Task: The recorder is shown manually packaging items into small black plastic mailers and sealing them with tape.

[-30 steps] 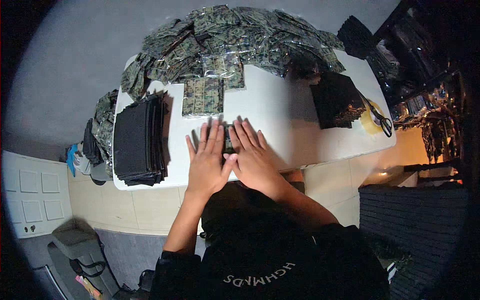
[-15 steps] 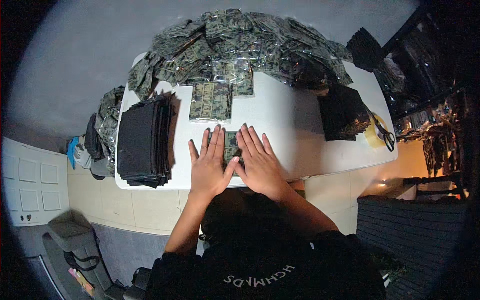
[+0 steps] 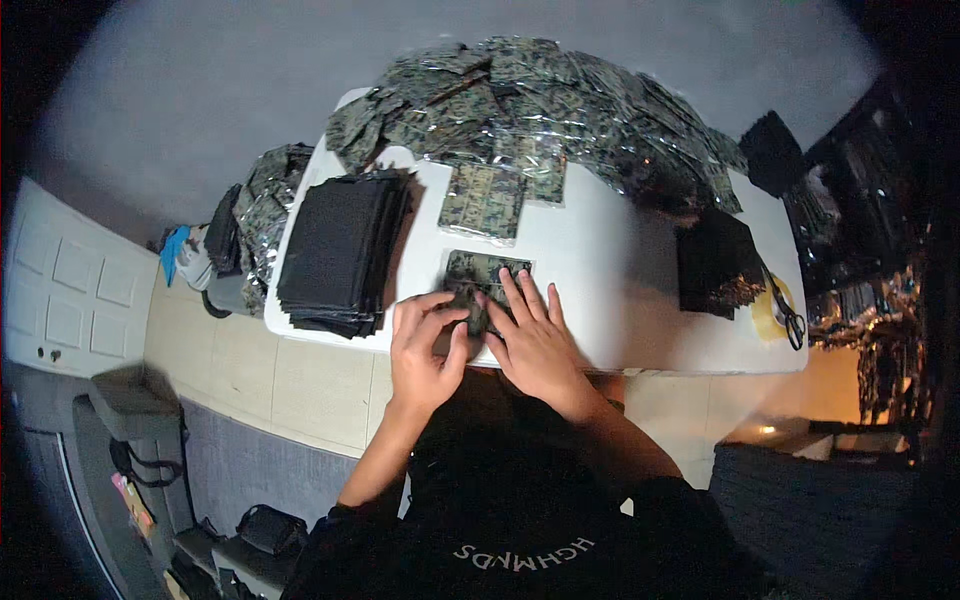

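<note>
A camouflage-patterned packet (image 3: 480, 268), seemingly folded cloth in clear plastic, lies flat on the white table (image 3: 600, 270) close to its front edge. My right hand (image 3: 540, 340) rests open on the packet's right side, fingers spread. At its lower left, my left hand (image 3: 425, 355) is raised a little with curved fingers, the thumb apart from them, and I see nothing held in it. Its fingertips are at the packet's left part; contact is hard to make out. Just beyond lies another camouflage packet (image 3: 482, 205), partly over a further one.
A big heap of camouflage packets (image 3: 560, 100) covers the table's far side. To the left stands a stack of black cloth pieces (image 3: 335, 250). On the right are a smaller black stack (image 3: 715, 260), scissors (image 3: 790, 320) and a yellowish tape roll (image 3: 768, 310).
My left hand has lifted from lying flat and curled its fingers. The right hand stays spread on the packet, more of which now shows. The whole view has shifted and tilted.
</note>
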{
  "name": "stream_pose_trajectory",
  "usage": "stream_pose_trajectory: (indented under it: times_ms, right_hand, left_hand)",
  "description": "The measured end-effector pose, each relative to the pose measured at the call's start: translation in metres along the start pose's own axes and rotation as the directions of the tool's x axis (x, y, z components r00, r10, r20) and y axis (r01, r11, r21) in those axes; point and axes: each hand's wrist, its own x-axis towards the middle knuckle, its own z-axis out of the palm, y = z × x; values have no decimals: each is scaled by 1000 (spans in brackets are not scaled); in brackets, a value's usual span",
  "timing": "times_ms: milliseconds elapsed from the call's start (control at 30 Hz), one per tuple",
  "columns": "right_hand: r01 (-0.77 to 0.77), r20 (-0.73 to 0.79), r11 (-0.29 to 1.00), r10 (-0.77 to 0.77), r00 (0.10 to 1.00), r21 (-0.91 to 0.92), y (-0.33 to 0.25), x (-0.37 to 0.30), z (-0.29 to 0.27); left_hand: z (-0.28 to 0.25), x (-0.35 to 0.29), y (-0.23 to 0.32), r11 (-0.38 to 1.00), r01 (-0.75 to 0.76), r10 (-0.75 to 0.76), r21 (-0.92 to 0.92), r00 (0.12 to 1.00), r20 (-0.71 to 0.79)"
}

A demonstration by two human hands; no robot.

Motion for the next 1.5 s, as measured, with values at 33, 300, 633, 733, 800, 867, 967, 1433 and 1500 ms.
stream_pose_trajectory:
  times_ms: [33, 300, 633, 733, 800, 867, 967, 1433, 1500]
  right_hand:
    - [16, -2, 1000, -16, 1000, 0, -3, 7, 2]
    - [163, -37, 939, -160, 986, 302, -57, 86, -28]
    - [233, -105, 917, -210, 972, 325, -86, 107, 5]
    - [215, -50, 930, -210, 976, 299, -85, 107, 5]
    - [219, -45, 927, -216, 975, 305, -84, 107, 3]
    - [220, -44, 925, -218, 975, 309, -82, 104, 1]
    - [326, -194, 782, -262, 945, 532, -79, 85, 3]
    - [205, -299, 311, 293, 908, 928, 14, -7, -34]
    - [218, -291, 250, 309, 905, 943, 41, -13, -25]
  left_hand:
    - [-9, 2, 3, 999, -3, 6, 43, 997, -80]
    - [-89, 33, -44, 917, 147, -24, 371, 949, -316]
    - [-78, 37, -68, 787, 264, -159, 558, 960, -230]
    - [-80, 40, -71, 796, 255, -149, 550, 962, -231]
    - [-82, 43, -71, 802, 242, -133, 546, 964, -232]
    - [-85, 43, -65, 888, 270, -160, 372, 940, -301]
    - [-88, 43, -41, 953, 239, -165, 186, 925, -343]
    - [22, 47, -7, 734, 318, -304, -600, 944, 128]
    - [43, 58, -11, 735, 385, -363, -558, 919, 155]
